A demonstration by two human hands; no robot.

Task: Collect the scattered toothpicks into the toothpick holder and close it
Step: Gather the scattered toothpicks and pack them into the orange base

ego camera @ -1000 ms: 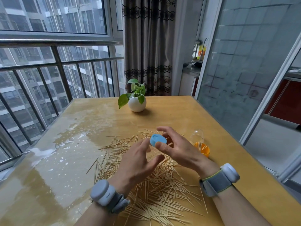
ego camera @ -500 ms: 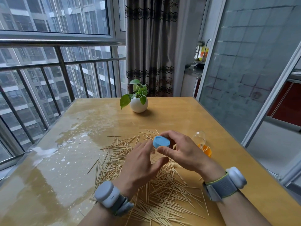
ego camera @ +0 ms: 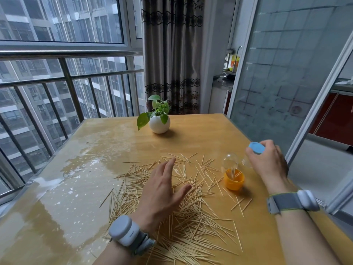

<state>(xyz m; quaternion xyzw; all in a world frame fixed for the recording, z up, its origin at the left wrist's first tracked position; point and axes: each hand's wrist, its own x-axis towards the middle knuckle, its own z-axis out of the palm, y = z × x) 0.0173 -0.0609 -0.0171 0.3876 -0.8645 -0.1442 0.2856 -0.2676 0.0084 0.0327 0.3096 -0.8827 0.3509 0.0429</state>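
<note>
A wide heap of wooden toothpicks (ego camera: 193,213) lies scattered over the middle of the yellow table (ego camera: 200,134). My left hand (ego camera: 162,194) hovers over the heap with fingers spread and holds nothing. To the right lies the toothpick holder (ego camera: 234,179), an orange cup with a clear dome (ego camera: 230,161) at its far end and a few toothpicks in its mouth. My right hand (ego camera: 267,165) is beyond the holder near the table's right edge and pinches a round blue lid (ego camera: 257,147) at its fingertips.
A small white round pot with a green plant (ego camera: 159,121) stands at the far middle of the table. The left side of the tabletop is glossy and speckled. A railing and windows run along the left; a glass sliding door stands to the right.
My right hand has carried the blue lid from above the heap's centre out to the right, past the holder. My left hand has opened and stayed over the toothpicks.
</note>
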